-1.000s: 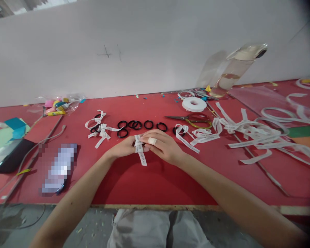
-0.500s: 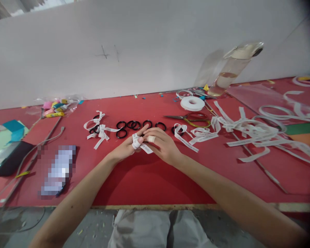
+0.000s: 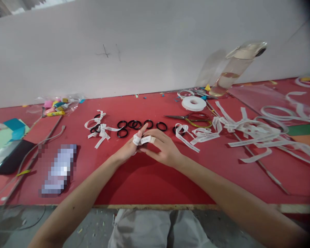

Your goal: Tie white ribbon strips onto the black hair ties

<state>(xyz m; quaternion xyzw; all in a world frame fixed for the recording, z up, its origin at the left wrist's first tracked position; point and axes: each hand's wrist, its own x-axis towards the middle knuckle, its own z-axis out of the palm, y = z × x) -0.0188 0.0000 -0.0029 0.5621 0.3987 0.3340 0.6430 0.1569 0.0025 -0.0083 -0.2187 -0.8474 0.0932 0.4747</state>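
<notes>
Printed white ribbon (image 3: pixel 145 140) is wrapped around the fingers of my left hand (image 3: pixel 127 150), which pinches it with the index finger pointing up. My right hand (image 3: pixel 165 146) meets it from the right, its curled fingers on the ribbon's free end; a white band is around one of its fingers. Just beyond my hands lie several black hair ties (image 3: pixel 161 126). To the left are black ties with white ribbon bows (image 3: pixel 102 131). On the right, another black tie lies with a loop of ribbon (image 3: pixel 181 129).
Scissors (image 3: pixel 196 120) and a white ribbon roll (image 3: pixel 193 103) lie behind on the right, near a tilted bottle (image 3: pixel 228 74). Cut ribbons (image 3: pixel 258 132) pile at the right. A phone (image 3: pixel 59 168), a dark case (image 3: pixel 14 155) and a cable are at the left.
The ribbon's loose end, which hung down to the right, is now raised and stretched between my hands. My right fingers have shifted onto it.
</notes>
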